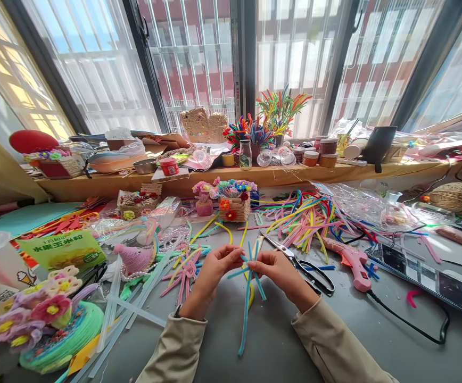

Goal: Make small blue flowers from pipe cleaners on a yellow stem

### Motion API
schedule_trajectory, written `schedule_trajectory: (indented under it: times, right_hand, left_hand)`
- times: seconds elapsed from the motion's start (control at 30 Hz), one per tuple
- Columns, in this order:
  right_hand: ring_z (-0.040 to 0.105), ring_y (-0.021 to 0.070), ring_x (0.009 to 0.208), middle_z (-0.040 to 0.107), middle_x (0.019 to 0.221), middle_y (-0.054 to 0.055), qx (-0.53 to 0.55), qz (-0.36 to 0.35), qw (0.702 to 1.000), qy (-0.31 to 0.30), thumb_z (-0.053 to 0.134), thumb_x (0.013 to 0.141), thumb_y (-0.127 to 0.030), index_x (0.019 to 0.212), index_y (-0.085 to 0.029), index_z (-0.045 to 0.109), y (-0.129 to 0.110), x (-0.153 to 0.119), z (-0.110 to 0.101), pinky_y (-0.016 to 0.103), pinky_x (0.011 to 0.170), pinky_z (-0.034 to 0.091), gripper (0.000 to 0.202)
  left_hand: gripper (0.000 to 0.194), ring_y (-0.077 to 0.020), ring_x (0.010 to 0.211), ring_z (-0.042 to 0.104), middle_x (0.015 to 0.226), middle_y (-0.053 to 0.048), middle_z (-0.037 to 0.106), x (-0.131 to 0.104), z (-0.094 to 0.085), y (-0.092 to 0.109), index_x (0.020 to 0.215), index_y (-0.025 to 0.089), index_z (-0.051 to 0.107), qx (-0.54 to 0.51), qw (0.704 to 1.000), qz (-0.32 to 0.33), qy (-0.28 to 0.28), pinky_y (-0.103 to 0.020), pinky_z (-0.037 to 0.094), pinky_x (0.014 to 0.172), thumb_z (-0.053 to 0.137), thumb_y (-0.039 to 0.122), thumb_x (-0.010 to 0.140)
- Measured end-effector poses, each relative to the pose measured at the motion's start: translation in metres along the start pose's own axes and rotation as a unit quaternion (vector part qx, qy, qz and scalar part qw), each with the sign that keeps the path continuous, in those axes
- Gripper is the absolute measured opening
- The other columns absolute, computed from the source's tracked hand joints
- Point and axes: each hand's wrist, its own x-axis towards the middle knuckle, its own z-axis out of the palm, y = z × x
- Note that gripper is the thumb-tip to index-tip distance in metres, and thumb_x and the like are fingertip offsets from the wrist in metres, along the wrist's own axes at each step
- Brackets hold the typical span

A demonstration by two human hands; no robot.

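Observation:
Blue pipe cleaners (245,314) cross in a star shape in the middle of the view, above the grey table. My left hand (220,268) pinches the star from its left side, near the crossing point. From the right, my right hand (278,271) pinches it close to the centre, thumb and finger together. One long blue stem hangs down toward me, and shorter ones spread out around it. A yellow pipe cleaner (250,295) lies behind the star. Black-handled scissors (314,274) rest just beyond my right hand.
A pink glue gun (353,263) with a black cord lies on the right, beside a phone (430,279). Many coloured pipe cleaners (303,218) are heaped behind. Clear glue sticks (147,295), a purple knitted hat (135,260) and fuzzy flowers (51,308) occupy the left.

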Motion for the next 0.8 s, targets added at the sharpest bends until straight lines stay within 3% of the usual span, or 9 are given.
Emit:
schedule_trajectory:
  times: [0.2, 0.4, 0.53, 0.67, 0.8]
  right_hand:
    - [0.045, 0.0075, 0.049, 0.051, 0.049, -0.004, 0.034, 0.003, 0.996, 0.077, 0.058, 0.062, -0.04, 0.051, -0.015, 0.052, -0.0008, 0.0002, 0.0005, 0.02, 0.052, 0.035, 0.027]
    - [0.047, 0.0084, 0.047, 0.055, 0.049, -0.002, 0.011, 0.026, 1.0, -0.011, 0.059, 0.059, -0.041, 0.05, -0.015, 0.053, -0.0025, -0.0025, 0.0025, 0.02, 0.05, 0.035, 0.028]
    - [0.046, 0.0081, 0.045, 0.053, 0.047, -0.003, -0.008, 0.038, 0.998, -0.055, 0.061, 0.059, -0.038, 0.048, -0.015, 0.051, 0.0015, -0.0031, 0.0038, 0.02, 0.047, 0.034, 0.028]
    - [0.045, 0.0078, 0.044, 0.052, 0.046, -0.003, -0.019, 0.031, 0.997, -0.061, 0.061, 0.059, -0.037, 0.048, -0.014, 0.049, 0.004, -0.0021, 0.0039, 0.019, 0.045, 0.032, 0.027]
    - [0.047, 0.0087, 0.047, 0.054, 0.047, -0.003, -0.026, 0.007, 1.0, -0.016, 0.06, 0.06, -0.039, 0.049, -0.015, 0.051, 0.0008, -0.0009, 0.0025, 0.02, 0.048, 0.033, 0.028]
  left_hand:
    - [0.018, -0.0146, 0.071, 0.057, 0.067, -0.001, 0.06, -0.0005, -0.0015, 0.0019, 0.067, 0.013, 0.059, 0.005, 1.0, -0.018, 0.014, -0.026, 0.043, 0.07, 0.066, 0.027, 0.057]
    - [0.023, -0.0147, 0.072, 0.056, 0.076, -0.003, 0.06, -0.0012, -0.0035, 0.0026, 0.077, 0.016, 0.058, 0.034, 0.999, 0.008, -0.006, -0.026, 0.043, 0.067, 0.06, 0.034, 0.063]
    - [0.022, -0.0119, 0.065, 0.053, 0.069, 0.0, 0.058, -0.0022, -0.0014, 0.0048, 0.075, 0.015, 0.059, 0.076, 0.997, 0.002, -0.034, -0.022, 0.041, 0.061, 0.062, 0.032, 0.061]
    - [0.017, -0.0089, 0.058, 0.049, 0.058, 0.002, 0.054, -0.002, -0.0008, 0.0041, 0.063, 0.014, 0.058, 0.097, 0.994, 0.012, -0.054, -0.02, 0.039, 0.059, 0.063, 0.03, 0.06]
    - [0.019, -0.0093, 0.06, 0.05, 0.06, 0.002, 0.054, -0.0013, -0.0021, 0.0025, 0.061, 0.014, 0.056, 0.051, 0.999, -0.015, -0.011, -0.021, 0.041, 0.063, 0.064, 0.031, 0.058]
